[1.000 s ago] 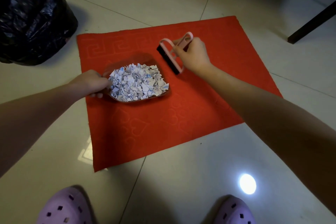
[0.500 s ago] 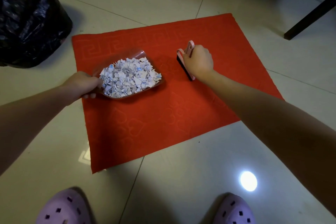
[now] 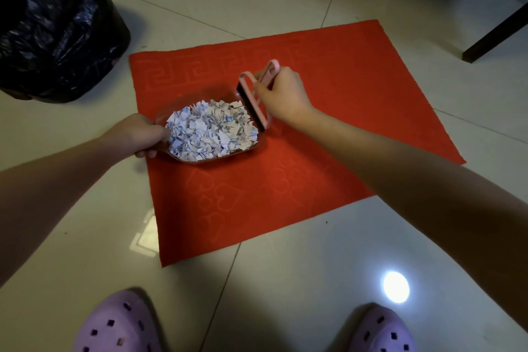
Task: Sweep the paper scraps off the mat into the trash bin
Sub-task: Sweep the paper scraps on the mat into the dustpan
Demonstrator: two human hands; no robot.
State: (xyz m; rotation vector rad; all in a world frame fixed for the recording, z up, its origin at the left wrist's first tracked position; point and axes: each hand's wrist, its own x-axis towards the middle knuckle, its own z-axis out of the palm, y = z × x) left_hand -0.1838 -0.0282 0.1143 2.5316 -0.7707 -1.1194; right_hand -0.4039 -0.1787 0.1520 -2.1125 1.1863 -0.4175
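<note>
Dustpan (image 3: 200, 162) handle hidden inside left hand (image 3: 140, 134), fingers curled round it. Pan is clear plastic, so its walls are hard to separate from the red mat (image 3: 357, 123) beneath; cannot tell whether it rests on the mat or is lifted. Trash bin (image 3: 57, 31), black bag, cut off by the top and left edges of the view; opening not visible. Brush (image 3: 249, 91) handle partly covered by right hand (image 3: 281, 97), which grips it in a closed fist.

Paper scraps (image 3: 208, 131): heaped in the pan, over the mat's left part, pile touching the left fingers. Dark bristles stand at the pan's right edge, against the heap. Bin on the floor, far left of the mat, well apart from the pan.
</note>
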